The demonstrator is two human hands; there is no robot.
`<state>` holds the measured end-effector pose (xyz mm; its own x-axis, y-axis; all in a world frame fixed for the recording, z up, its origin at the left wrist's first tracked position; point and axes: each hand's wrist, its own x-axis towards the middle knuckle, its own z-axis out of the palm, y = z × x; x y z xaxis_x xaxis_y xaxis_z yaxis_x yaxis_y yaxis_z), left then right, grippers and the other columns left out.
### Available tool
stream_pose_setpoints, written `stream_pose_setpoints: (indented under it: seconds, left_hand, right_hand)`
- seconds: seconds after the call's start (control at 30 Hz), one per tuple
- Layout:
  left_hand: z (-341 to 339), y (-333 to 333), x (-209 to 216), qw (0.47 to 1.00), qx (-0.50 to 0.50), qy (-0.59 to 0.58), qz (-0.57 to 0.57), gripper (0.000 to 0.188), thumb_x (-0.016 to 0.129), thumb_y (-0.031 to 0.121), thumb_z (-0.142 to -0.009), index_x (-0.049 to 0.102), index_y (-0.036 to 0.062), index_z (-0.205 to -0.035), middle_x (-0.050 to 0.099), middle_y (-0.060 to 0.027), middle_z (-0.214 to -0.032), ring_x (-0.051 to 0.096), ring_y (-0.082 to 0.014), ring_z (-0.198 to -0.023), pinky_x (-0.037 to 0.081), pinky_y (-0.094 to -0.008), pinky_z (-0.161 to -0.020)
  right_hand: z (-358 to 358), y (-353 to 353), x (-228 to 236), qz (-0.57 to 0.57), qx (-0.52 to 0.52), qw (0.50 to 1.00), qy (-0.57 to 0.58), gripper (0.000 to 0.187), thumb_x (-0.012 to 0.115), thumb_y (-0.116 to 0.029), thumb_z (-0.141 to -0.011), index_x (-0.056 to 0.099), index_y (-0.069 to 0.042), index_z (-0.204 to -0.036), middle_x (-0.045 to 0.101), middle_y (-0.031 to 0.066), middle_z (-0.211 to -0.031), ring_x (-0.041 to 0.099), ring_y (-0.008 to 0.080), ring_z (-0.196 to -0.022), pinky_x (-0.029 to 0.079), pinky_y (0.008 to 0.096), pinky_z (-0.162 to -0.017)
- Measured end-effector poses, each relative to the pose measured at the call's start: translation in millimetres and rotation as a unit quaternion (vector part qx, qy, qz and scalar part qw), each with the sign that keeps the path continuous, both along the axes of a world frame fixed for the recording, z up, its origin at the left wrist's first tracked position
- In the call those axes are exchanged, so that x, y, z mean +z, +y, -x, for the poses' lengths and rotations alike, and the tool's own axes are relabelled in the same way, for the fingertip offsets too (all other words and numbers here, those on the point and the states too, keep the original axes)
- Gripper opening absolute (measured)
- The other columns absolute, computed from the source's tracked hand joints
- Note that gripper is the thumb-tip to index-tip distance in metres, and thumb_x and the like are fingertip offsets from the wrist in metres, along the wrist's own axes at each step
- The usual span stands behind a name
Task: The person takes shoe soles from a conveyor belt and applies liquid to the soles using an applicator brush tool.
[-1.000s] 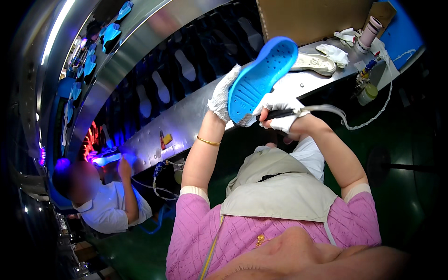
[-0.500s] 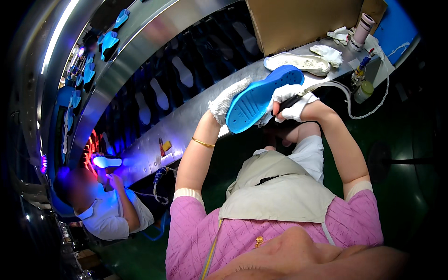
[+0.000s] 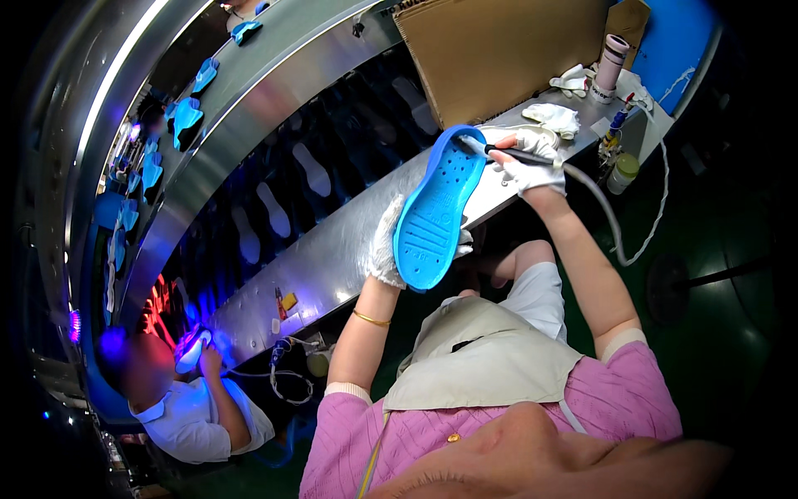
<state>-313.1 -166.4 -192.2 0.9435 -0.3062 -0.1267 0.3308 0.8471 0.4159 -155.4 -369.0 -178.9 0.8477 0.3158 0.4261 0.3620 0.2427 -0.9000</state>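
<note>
My left hand [image 3: 386,254], in a white knit glove, grips a blue shoe sole [image 3: 434,212] along its left side, with fingertips showing at its right edge. The sole is held up over the bench, its ribbed, holed inner face turned up. In my right hand [image 3: 536,173], gloved in white with bare fingertips, is a black-handled brush [image 3: 517,155]. A pale hose runs from the brush's back end. Its light tip touches the inside of the sole near the far end. Behind my right hand, a pale sole on the bench is mostly hidden.
The metal bench [image 3: 341,233] holds a crumpled white cloth [image 3: 552,119], a white glove [image 3: 570,81] and a pink bottle [image 3: 612,63]. Cardboard [image 3: 507,54] stands behind. A jar [image 3: 623,173] sits by the hose [image 3: 600,198]. At left, a co-worker [image 3: 199,416] handles a sole; blue pieces [image 3: 187,121] line a belt.
The sole has swung more upright and its inner face is turned further toward me. My right hand has brought the brush from beside the sole onto its far end.
</note>
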Motion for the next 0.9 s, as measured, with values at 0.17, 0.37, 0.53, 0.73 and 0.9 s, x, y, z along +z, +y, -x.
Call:
stream_pose_setpoints:
  seconds: [0.17, 0.37, 0.53, 0.73, 0.9]
  left_hand:
    - [-0.1, 10.3, -18.8, 0.998, 0.033, -0.041, 0.037, 0.077, 0.038, 0.06, -0.095, 0.036, 0.0008, -0.144, 0.052, -0.0258, -0.135, 0.057, -0.0455, -0.115, 0.045, -0.0641, -0.096]
    - [17.0, 22.3, -33.5, 0.993, 0.111, -0.038, -0.022, 0.08, 0.041, 0.062, -0.093, 0.035, 0.0016, -0.145, 0.051, -0.0245, -0.136, 0.057, -0.0422, -0.115, 0.047, -0.0607, -0.096]
    - [37.4, 15.3, -31.5, 0.991, 0.007, -0.082, 0.106, 0.094, 0.041, 0.07, -0.089, 0.029, -0.0018, -0.147, 0.044, -0.0315, -0.139, 0.054, -0.0499, -0.114, 0.045, -0.0634, -0.096]
    - [46.2, -3.5, -32.3, 0.98, -0.03, -0.049, 0.193, 0.087, 0.05, 0.067, -0.088, 0.04, -0.0043, -0.136, 0.047, -0.0282, -0.128, 0.054, -0.0402, -0.102, 0.051, -0.0512, -0.082]
    - [52.7, -9.6, -28.4, 0.988, -0.033, -0.02, 0.151, 0.088, 0.052, 0.067, -0.087, 0.039, -0.0043, -0.138, 0.047, -0.0283, -0.129, 0.054, -0.0398, -0.102, 0.051, -0.0515, -0.082]
  right_hand:
    - [64.6, 17.4, -19.7, 0.066, -0.006, 0.971, -0.232, 0.022, 0.074, 0.008, -0.074, 0.067, -0.004, -0.091, 0.068, 0.0096, -0.089, 0.066, 0.0176, -0.077, 0.053, 0.028, -0.07]
    - [101.3, -0.8, 3.5, 0.076, 0.286, 0.955, -0.035, 0.019, 0.078, 0.004, -0.074, 0.069, -0.004, -0.089, 0.07, 0.0074, -0.091, 0.068, 0.0154, -0.086, 0.054, 0.0289, -0.077]
    - [59.3, -17.0, 20.0, -0.132, 0.292, 0.941, 0.11, 0.019, 0.075, -0.002, -0.081, 0.064, -0.005, -0.096, 0.069, 0.0102, -0.095, 0.066, 0.0162, -0.087, 0.053, 0.0298, -0.082]
    - [20.5, 6.2, 28.2, -0.351, 0.323, 0.867, 0.146, 0.031, 0.08, -0.018, -0.079, 0.06, -0.011, -0.102, 0.061, 0.012, -0.114, 0.058, 0.0253, -0.11, 0.044, 0.039, -0.103]
    - [28.4, 39.3, 35.2, -0.288, 0.378, 0.876, 0.083, 0.022, 0.074, -0.012, -0.084, 0.062, -0.009, -0.102, 0.063, 0.0119, -0.11, 0.062, 0.0238, -0.104, 0.048, 0.0358, -0.093]
